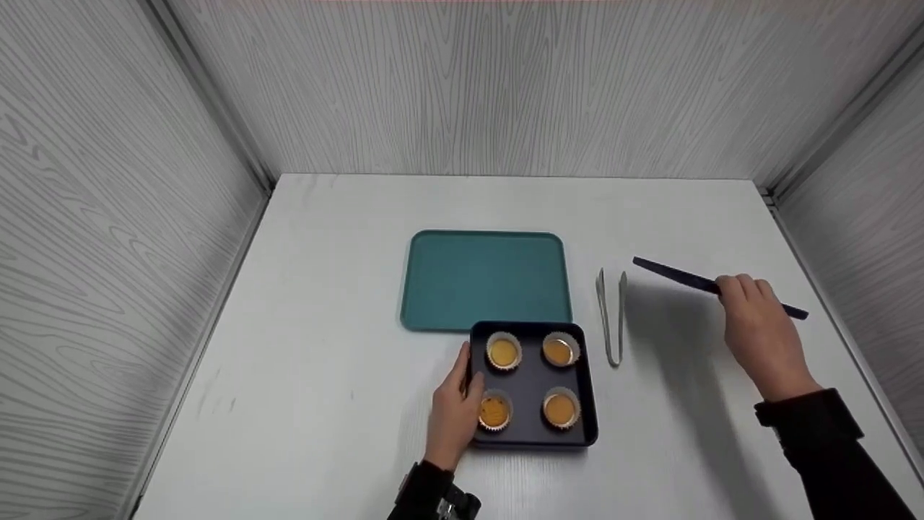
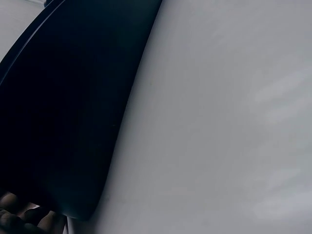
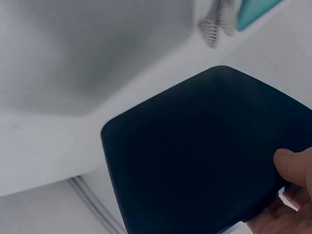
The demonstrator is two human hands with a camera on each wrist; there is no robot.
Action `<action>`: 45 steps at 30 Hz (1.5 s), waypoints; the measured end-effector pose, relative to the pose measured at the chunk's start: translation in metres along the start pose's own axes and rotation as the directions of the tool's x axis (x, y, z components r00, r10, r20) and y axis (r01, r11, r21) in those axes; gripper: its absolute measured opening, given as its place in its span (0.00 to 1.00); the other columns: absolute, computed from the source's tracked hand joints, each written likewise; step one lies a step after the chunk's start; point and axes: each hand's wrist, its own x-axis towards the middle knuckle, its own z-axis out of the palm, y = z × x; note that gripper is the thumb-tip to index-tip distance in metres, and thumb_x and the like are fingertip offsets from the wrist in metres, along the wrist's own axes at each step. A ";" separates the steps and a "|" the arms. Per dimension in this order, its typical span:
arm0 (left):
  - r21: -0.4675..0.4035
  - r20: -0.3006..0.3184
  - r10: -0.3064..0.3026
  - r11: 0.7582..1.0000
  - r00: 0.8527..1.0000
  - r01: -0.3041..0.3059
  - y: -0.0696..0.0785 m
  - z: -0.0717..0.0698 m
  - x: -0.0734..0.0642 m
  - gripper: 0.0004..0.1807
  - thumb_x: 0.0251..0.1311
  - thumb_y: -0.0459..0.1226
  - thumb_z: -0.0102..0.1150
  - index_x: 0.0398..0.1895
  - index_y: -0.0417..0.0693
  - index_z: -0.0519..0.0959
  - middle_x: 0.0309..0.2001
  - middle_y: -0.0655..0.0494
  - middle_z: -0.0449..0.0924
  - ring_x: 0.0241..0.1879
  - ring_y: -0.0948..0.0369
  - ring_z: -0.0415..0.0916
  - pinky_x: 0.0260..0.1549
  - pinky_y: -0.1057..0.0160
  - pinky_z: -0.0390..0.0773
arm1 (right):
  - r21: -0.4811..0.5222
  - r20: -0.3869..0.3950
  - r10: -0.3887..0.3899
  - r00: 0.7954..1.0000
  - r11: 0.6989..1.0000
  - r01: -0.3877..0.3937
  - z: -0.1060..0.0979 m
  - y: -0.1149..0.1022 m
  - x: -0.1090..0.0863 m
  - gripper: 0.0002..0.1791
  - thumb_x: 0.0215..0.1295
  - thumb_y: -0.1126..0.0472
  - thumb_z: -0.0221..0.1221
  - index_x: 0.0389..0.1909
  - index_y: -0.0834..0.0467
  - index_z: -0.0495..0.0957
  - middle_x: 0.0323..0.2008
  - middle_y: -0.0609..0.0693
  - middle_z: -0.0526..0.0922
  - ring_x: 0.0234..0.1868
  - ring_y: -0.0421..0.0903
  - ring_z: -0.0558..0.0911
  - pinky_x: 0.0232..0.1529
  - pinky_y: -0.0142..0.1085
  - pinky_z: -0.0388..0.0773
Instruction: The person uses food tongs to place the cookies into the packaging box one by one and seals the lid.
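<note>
A dark square baking pan (image 1: 530, 440) holds several paper cups (image 1: 559, 409) with yellow-orange filling. My left hand (image 1: 453, 415) grips its left side, thumb over the rim and fingers along the outer wall. The left wrist view shows the pan's dark outer side (image 2: 73, 112) close up, with fingertips at the lower left. Raised at the right, my right hand (image 1: 761, 332) holds a dark flat lid (image 1: 678, 274), seen edge-on from the head. Its broad face and rounded corners appear in the right wrist view, the thumb (image 3: 292, 165) pressing on the face near one edge.
Behind the pan lies a teal tray (image 1: 487, 278), its front edge overlapped by the pan in the head view. Metal tongs (image 1: 613, 325) lie between the pan and my right hand. Grey wood-grain panels (image 1: 505, 87) enclose the white table (image 1: 317, 404) at the back and sides.
</note>
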 end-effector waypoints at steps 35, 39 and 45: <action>-0.121 0.186 0.378 0.925 0.907 -0.361 0.094 -0.017 -0.005 0.27 0.76 0.42 0.55 0.76 0.49 0.68 0.65 0.53 0.79 0.59 0.61 0.80 0.53 0.63 0.81 | 0.420 0.090 -0.440 0.893 0.830 0.367 -0.037 -0.130 0.067 0.31 0.60 0.77 0.66 0.65 0.58 0.79 0.39 0.48 0.77 0.34 0.38 0.71 0.34 0.29 0.71; -0.079 0.126 0.406 0.914 0.905 -0.399 0.092 -0.012 -0.006 0.25 0.71 0.42 0.61 0.70 0.49 0.76 0.54 0.54 0.86 0.43 0.64 0.85 0.40 0.66 0.83 | 0.451 0.149 -0.430 0.890 0.831 0.326 -0.032 -0.134 0.066 0.30 0.63 0.76 0.64 0.66 0.56 0.78 0.40 0.47 0.78 0.34 0.37 0.71 0.34 0.30 0.73; -0.083 0.091 0.404 0.914 0.910 -0.397 0.090 -0.011 -0.007 0.19 0.68 0.37 0.66 0.60 0.42 0.81 0.46 0.49 0.88 0.42 0.60 0.87 0.39 0.65 0.85 | 0.573 0.151 -0.421 0.894 0.775 0.268 -0.029 -0.135 0.067 0.29 0.65 0.76 0.63 0.66 0.57 0.78 0.43 0.47 0.81 0.36 0.36 0.75 0.38 0.25 0.71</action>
